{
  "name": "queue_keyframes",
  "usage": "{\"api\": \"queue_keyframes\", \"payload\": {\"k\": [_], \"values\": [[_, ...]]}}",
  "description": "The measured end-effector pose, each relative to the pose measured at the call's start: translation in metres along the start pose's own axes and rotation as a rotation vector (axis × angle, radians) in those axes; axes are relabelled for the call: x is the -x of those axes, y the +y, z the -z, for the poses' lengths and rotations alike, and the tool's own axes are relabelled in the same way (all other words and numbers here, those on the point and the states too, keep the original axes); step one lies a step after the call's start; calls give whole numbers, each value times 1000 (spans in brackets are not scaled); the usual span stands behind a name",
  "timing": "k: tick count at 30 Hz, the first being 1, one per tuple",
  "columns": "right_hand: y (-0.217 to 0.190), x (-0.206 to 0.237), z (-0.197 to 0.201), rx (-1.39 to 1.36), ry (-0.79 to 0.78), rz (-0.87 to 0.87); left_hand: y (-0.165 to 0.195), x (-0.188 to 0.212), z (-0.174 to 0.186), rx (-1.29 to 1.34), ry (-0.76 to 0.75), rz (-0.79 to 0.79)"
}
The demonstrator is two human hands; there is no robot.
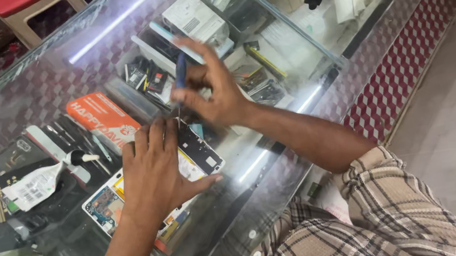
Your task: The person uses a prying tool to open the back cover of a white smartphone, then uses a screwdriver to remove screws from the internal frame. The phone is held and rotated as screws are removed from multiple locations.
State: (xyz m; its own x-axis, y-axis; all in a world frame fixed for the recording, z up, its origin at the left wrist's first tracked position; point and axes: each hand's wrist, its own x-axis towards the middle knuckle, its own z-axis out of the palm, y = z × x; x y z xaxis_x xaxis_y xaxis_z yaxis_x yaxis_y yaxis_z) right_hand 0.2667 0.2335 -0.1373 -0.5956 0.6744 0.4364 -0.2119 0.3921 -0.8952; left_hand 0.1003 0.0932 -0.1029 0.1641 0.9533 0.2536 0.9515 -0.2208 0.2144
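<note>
Head view: the left hand point(152, 171) lay flat, pinning the opened phone point(198, 154) on the glass table point(19, 95); the right hand point(215, 90) pinched a blue screwdriver point(180, 71), tip at the phone's top edge; back already off, insides exposed, disassembly seemingly midway.

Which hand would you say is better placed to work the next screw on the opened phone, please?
Probably the right hand: it already grips the blue-handled screwdriver with its tip down at the opened phone, while the left hand lies flat on it, steadying.
</note>
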Motion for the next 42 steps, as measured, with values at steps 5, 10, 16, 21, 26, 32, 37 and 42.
{"api": "queue_keyframes", "payload": {"k": [5, 10, 16, 21, 26, 32, 37, 42], "values": [[24, -12, 18, 17, 76, -94, 1, 2, -2, -14, -39, 11], [25, -14, 24, 373, -12, 26, 1, 3, -3, 14, -47, 15], [15, -9, 17, 415, -151, 160, -2, 4, -7, 12, -69, 19], [11, -10, 16, 475, -159, 149, -3, 5, -10, 7, -69, 20], [12, -12, 18, 506, -162, 178, -2, 5, -8, 20, -55, 7], [11, -9, 16, 457, -147, 128, -1, 2, -3, 18, -69, 24], [6, -6, 12, 367, -148, 88, 1, 2, 1, 29, -79, 35], [0, -9, 11, 393, -161, 110, 2, 0, 3, 50, -23, 19]]}}
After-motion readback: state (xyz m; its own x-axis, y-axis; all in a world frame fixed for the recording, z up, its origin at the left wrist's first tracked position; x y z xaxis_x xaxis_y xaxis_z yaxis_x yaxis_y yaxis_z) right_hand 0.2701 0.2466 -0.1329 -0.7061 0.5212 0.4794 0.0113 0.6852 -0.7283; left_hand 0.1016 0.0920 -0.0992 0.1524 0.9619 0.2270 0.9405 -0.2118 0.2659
